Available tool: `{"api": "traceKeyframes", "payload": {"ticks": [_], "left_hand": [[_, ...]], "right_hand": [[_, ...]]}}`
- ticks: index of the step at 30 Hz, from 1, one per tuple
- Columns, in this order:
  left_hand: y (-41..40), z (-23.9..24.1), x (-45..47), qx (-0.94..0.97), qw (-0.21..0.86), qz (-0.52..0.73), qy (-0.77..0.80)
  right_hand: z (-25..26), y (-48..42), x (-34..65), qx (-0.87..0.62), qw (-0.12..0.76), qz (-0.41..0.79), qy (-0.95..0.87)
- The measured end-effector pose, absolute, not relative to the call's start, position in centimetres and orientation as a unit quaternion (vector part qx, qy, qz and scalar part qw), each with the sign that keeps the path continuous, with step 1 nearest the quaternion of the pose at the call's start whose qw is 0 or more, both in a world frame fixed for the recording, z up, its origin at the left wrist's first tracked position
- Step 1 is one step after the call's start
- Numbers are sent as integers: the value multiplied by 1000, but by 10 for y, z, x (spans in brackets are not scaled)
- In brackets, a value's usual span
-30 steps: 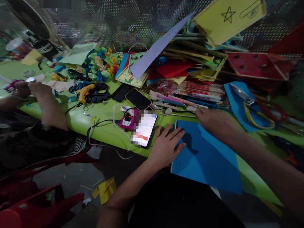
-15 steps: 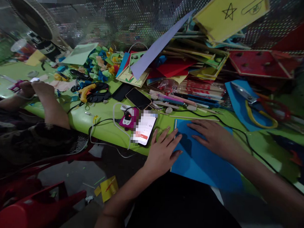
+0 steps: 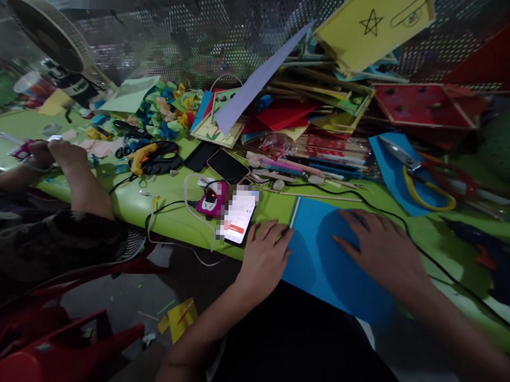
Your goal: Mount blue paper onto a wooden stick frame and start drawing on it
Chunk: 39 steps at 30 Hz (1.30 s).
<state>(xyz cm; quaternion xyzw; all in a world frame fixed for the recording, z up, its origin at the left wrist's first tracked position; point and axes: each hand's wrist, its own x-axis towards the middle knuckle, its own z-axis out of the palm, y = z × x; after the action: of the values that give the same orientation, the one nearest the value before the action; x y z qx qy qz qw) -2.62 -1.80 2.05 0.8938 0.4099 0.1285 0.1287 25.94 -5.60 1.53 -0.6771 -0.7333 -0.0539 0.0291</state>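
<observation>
A blue sheet of paper point(image 3: 309, 237) lies at the front of the green table, with a thin wooden stick point(image 3: 295, 213) along its left edge. My left hand point(image 3: 264, 261) rests at that edge, its fingers slightly bent over the lower part of the stick. On the right side of the sheet is my right hand point(image 3: 380, 248), palm down with fingers apart; whether it presses on the paper I cannot tell. Just left of my left hand lies a lit phone point(image 3: 239, 215).
Beside the phone sits a purple power socket point(image 3: 213, 200) with cables. Yellow-handled scissors point(image 3: 422, 180) lie on blue paper to the right, near a dark glue gun point(image 3: 482, 252). Craft pieces and sticks are piled behind. A co-worker's hands point(image 3: 64, 153) are at the far left.
My right hand has slid right and toward me across the blue sheet. My left hand's fingers have drawn back and bent more, baring more of the stick's upper part.
</observation>
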Motion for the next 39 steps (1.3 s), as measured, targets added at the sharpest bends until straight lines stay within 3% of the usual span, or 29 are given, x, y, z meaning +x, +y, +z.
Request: {"api": "traceKeyframes", "payload": {"ticks": [16,26,31,39], "left_hand": [[-7,24,-18,896,100,139,410],[15,27,7,892,65,123,430],[25,26,24,890,54,122,436],[19,16,13,859,29,222,461]], "right_hand": [[10,-86,280,-698,10,-53,-714],[0,-152,260,-756,77,49,-649],[-4,-179,241,-711,127,98,-685],[11,-126,268,-651,181,35,-736]]}}
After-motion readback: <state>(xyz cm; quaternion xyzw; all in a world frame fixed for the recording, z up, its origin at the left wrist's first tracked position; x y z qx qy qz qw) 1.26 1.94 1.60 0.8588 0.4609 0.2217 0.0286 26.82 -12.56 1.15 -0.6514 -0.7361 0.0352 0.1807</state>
